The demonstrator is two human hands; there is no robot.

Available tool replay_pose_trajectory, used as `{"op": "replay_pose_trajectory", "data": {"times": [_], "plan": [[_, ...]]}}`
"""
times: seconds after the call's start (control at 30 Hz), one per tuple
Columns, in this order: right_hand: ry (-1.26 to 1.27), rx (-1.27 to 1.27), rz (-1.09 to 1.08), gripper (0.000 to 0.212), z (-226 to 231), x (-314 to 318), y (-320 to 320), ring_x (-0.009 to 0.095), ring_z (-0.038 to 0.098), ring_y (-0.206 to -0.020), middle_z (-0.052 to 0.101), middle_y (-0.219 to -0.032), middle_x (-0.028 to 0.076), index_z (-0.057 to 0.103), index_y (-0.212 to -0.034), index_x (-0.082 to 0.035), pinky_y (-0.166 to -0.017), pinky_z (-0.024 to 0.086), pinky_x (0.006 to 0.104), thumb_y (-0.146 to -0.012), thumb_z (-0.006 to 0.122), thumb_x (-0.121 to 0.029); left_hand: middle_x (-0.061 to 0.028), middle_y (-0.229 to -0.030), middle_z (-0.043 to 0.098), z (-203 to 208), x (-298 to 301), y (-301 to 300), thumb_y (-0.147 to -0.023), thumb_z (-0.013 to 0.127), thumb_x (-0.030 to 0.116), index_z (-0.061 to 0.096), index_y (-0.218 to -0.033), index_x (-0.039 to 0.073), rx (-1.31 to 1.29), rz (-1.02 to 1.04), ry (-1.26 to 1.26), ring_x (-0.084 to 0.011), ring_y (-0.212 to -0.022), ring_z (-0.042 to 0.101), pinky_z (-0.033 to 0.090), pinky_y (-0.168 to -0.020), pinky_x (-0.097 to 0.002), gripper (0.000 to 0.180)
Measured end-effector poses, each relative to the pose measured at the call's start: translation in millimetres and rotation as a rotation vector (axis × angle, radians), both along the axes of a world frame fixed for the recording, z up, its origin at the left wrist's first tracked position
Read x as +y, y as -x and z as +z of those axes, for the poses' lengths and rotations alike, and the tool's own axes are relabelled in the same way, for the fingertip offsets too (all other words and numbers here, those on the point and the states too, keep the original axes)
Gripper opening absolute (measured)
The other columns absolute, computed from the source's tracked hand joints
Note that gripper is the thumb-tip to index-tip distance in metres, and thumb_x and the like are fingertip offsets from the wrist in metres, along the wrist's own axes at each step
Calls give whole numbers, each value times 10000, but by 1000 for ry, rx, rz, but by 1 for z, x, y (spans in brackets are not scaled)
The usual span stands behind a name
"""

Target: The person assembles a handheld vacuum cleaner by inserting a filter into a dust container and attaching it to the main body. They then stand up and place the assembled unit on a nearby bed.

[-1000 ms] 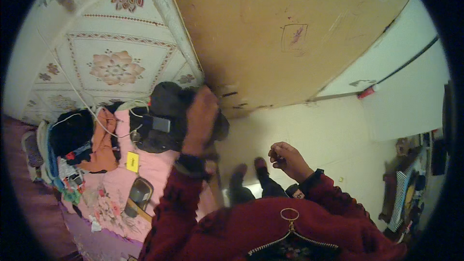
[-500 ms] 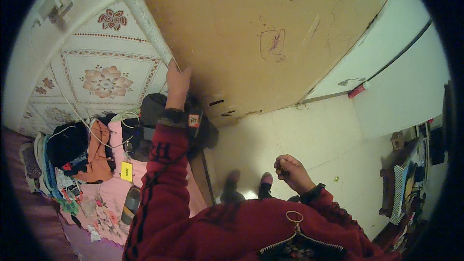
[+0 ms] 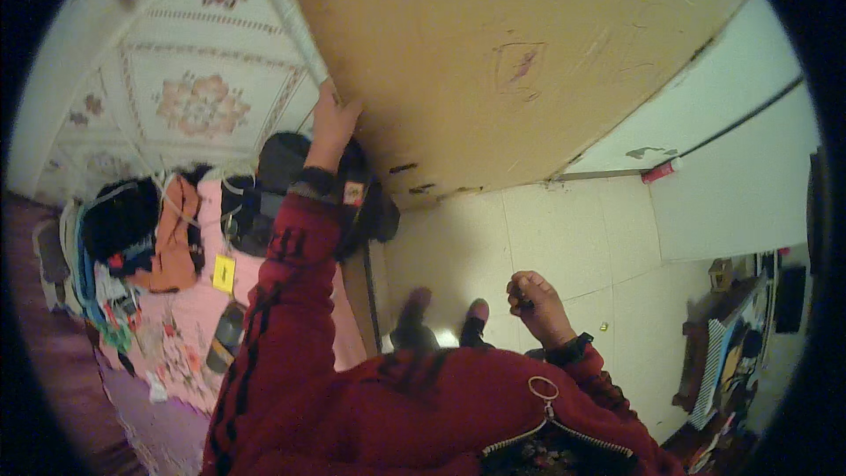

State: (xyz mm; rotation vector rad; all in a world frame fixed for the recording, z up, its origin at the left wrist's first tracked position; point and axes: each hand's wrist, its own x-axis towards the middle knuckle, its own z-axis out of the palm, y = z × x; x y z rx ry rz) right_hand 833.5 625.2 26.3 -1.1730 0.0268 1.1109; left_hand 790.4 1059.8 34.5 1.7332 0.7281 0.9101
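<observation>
My left hand [image 3: 335,130] reaches up and grips the near edge of a large brown door panel [image 3: 441,62], its fingers at the rim and partly hidden. Pen scribbles mark the panel's face. My right hand [image 3: 541,307] hangs in front of my body above the floor, its fingers curled. Something small and dark shows between them, too unclear to name. A dark bag [image 3: 284,159] lies just behind my left wrist.
To the left, a pink floral bedspread [image 3: 176,344] holds an orange garment [image 3: 179,242], a yellow card [image 3: 224,274] and a dark bottle [image 3: 227,335]. A cluttered shelf [image 3: 701,366] stands right. A red cylinder [image 3: 661,171] lies by the white panel [image 3: 731,185].
The view has shifted slightly, so the bed and its things appear higher in the picture. My left hand keeps its hold on the door's edge; my right hand stays curled.
</observation>
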Motion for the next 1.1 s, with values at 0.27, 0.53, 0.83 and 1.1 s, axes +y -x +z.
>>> {"op": "replay_pose_trajectory", "data": {"times": [0.27,0.53,0.83,1.1], "plan": [[41,-23,87,200,8,7,4,108,479,-673,517,-788,12,547,-999,-77,-583,386,236,-906,528,-253,-198,-1067,583,-27,-41,37,-743,608,128,474,-1154,-9,154,54,-209,-333,-1009,555,430,-864,-368,453],[6,-22,134,259,12,29,12,124,495,-633,522,-772,26,532,-1011,-45,-568,390,241,-910,523,-284,-184,-1088,600,-42,-107,78,-730,633,147,471,-1201,6,236,-79,-104,-310,-1026,571,427,-899,-365,518],[-40,-37,170,241,24,23,13,119,494,-676,531,-799,23,539,-1002,-56,-584,397,240,-913,522,-279,-214,-1137,578,-32,-167,108,-729,673,236,423,-1258,9,455,-321,101,-347,-1063,551,436,-896,-371,628],[37,-26,199,202,14,-7,14,121,493,-669,525,-780,24,546,-989,-41,-569,395,237,-908,514,-223,-232,-1120,577,-52,-213,123,-774,634,314,429,-1244,8,330,-415,88,-360,-1003,572,453,-859,-402,597]]}}
